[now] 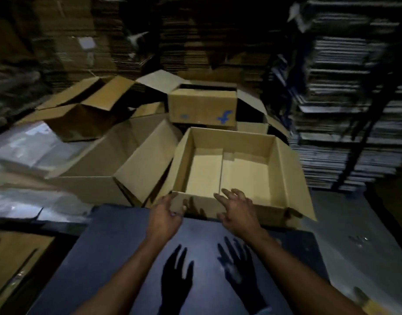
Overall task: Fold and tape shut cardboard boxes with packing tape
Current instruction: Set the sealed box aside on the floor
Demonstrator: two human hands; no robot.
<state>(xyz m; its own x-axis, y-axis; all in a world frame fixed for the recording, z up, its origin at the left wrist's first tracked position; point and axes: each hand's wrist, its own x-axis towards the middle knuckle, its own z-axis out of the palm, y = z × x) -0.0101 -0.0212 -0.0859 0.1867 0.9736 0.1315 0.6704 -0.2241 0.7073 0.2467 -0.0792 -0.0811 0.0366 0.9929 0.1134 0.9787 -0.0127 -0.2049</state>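
We note an open cardboard box at the far edge of a dark table, its top flaps turned outward and its floor flaps folded flat inside. The left hand is at the near-left corner of the box, fingers loosely spread and gripping nothing; whether it touches the wall we cannot tell. The right hand hovers above the near wall, fingers splayed, holding nothing. Left of the box lies a second open box on its side. Farther off sits a box with a blue mark. Stacks of flat cardboard rise at far right.
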